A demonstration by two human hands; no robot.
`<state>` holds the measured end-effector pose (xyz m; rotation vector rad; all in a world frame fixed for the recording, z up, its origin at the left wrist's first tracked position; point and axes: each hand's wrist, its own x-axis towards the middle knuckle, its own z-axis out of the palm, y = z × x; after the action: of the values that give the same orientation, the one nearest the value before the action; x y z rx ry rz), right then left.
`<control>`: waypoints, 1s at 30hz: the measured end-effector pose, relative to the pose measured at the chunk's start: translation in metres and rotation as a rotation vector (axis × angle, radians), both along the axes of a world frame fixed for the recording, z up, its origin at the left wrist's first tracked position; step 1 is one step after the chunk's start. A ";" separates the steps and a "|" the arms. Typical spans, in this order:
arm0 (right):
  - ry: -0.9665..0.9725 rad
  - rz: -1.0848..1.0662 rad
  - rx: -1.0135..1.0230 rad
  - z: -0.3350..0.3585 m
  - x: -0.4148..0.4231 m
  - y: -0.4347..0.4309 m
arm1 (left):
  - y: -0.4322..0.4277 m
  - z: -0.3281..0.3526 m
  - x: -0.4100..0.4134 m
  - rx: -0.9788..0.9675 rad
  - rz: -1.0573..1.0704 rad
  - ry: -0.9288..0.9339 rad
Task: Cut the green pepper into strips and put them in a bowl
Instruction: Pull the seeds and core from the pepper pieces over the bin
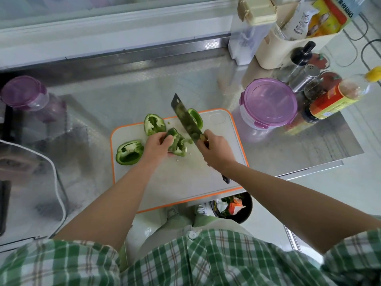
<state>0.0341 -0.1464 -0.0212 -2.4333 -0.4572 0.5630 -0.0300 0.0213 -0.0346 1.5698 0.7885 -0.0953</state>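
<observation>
A white cutting board [185, 182] with an orange rim lies on the steel counter. Several green pepper pieces are on it: one at the left [129, 152], one at the back [154, 124], one behind the blade [196, 118]. My left hand [157, 146] grips a fourth pepper piece [178, 144] in the middle of the board. My right hand [216, 151] holds a cleaver [186, 118] by its handle, blade raised and tilted over that piece. No bowl shows in view.
A purple-lidded container [269, 103] stands right of the board, with bottles and shakers [305, 77] behind it. Another purple-lidded jar [26, 93] is far left. A dark bin with scraps [233, 207] sits below the counter's front edge.
</observation>
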 end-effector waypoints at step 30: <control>-0.187 0.210 -0.201 -0.012 0.036 0.001 | 0.000 -0.013 -0.044 0.856 -0.315 0.248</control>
<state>0.0700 -0.1454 -0.0334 -2.6620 -0.7744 0.4891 -0.0736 0.0213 -0.0473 2.5289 0.8126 -0.2014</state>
